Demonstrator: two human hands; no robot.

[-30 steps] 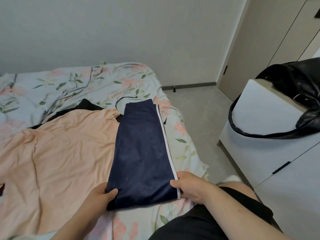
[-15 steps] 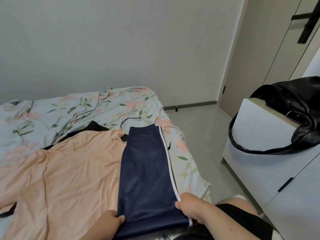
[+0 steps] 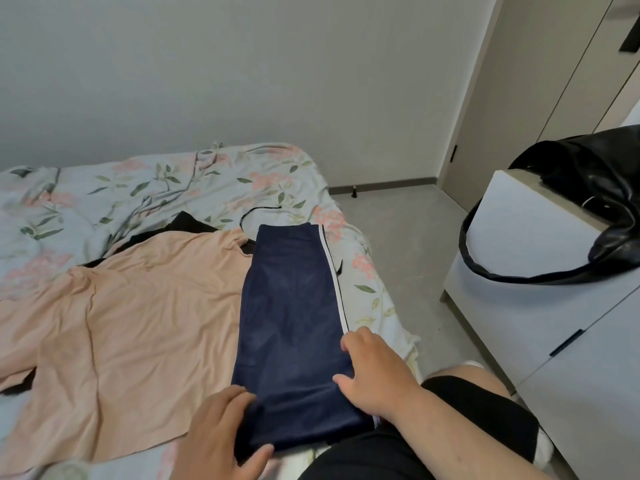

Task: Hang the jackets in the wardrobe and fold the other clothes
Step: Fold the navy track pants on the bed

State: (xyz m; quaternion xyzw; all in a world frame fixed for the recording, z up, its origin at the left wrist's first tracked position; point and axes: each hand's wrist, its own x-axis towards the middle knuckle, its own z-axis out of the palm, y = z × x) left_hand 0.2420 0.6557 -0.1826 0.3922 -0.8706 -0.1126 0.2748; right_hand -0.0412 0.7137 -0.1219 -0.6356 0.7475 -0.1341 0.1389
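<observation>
A navy garment point(image 3: 291, 320) with a white side stripe lies folded in a long strip on the bed, near its right edge. My left hand point(image 3: 218, 434) grips its near left corner, thumb under the hem and fingers on top. My right hand point(image 3: 374, 372) rests on its near right edge with fingers bent over the stripe. A peach T-shirt point(image 3: 114, 327) is spread flat to the left, partly under the navy garment. A black garment point(image 3: 187, 225) peeks out behind the T-shirt.
The bed point(image 3: 156, 181) has a floral cover. A white cabinet point(image 3: 526, 271) stands at the right with a black leather bag point(image 3: 595, 192) on top. Beige wardrobe doors point(image 3: 540, 84) are at the far right. Grey floor point(image 3: 405, 233) lies between bed and cabinet.
Both hands shifted on the near end of the navy garment: the right hand moved onto its top edge, the left took the corner with its thumb underneath. The view tilted down slightly.
</observation>
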